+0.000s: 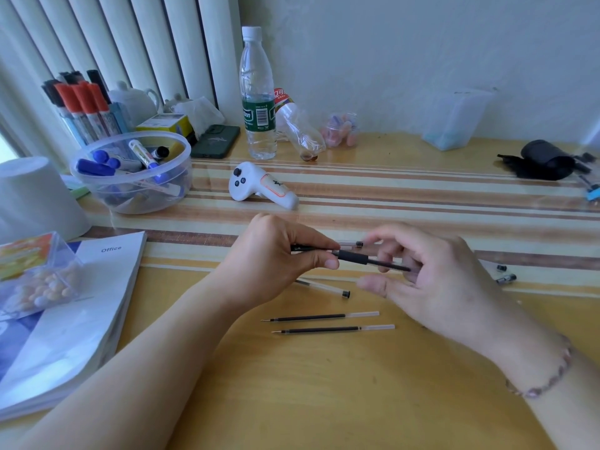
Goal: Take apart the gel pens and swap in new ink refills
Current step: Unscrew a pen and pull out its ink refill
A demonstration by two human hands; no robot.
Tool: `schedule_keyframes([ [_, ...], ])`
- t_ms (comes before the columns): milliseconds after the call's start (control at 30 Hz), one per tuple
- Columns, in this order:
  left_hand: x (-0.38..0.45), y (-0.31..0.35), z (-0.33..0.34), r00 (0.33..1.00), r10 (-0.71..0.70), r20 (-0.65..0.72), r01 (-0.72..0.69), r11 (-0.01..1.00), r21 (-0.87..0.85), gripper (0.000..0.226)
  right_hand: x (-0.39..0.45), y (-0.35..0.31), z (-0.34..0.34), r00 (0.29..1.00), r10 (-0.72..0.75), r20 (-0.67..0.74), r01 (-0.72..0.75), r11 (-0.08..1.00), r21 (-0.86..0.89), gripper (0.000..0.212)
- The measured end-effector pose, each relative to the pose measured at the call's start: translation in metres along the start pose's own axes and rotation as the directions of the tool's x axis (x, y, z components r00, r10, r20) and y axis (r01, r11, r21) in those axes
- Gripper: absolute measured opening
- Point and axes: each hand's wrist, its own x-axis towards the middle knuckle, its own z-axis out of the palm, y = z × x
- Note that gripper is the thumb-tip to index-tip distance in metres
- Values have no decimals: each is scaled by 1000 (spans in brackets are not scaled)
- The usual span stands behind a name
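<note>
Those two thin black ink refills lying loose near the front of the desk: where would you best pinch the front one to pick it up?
Pinch the nearer thin black ink refill around the middle of its dark tube, coming straight down from above. It lies flat and roughly crosswise, with bare desk on both long sides, so fingers fit either side. Avoid the fine metal tip at its left end; the other refill lies just behind.

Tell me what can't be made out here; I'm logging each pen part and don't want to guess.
All in the head view:
- Gel pen: its rear end is hidden inside the left hand; its tip is lost behind the blurred right hand.
- Clear barrel: its left end is covered by the left hand.
- Small parts on the right: too small to identify.
- Two refills: ink level unclear.
</note>
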Motion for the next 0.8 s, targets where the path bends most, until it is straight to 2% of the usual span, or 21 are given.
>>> schedule_keyframes([
  [167, -1, -3, 3, 998, 56, 29, -59, 993, 102, 21, 1, -3, -1, 999, 33, -20, -36, 986, -163, 4],
  [300, -2, -5, 4, 992, 119, 37, -123, 979, 164, 25, 0, -1, 0, 1000, 7, -13, -9, 979, -206, 31],
  [400, -2, -1, 4, 982, 185, 22, -187, 969, 159, 26, 0, 1, 0, 1000, 9, -14, -11, 975, -221, 43],
  [500, -2, 3, 2, 986, 163, -20, -161, 982, 97, 25, 1, 2, -3, 1000, 30, -6, -31, 987, -155, 44],
  [633, -2, 2, -3, 999, 32, 36, -29, 997, -68, 17, 1, 2, -4, 997, 7, -74, -15, 993, -117, 24],
  [700, -2, 3, -4, 996, 11, 87, 2, 989, -145, 27, 1, 2, -5, 992, 8, -124, -17, 997, -76, 17],
  [800, -3, 6, -5, 990, 4, 138, 28, 972, -233, 38, 2, 1, -5, 992, 5, -129, -11, 999, -46, 20],
])
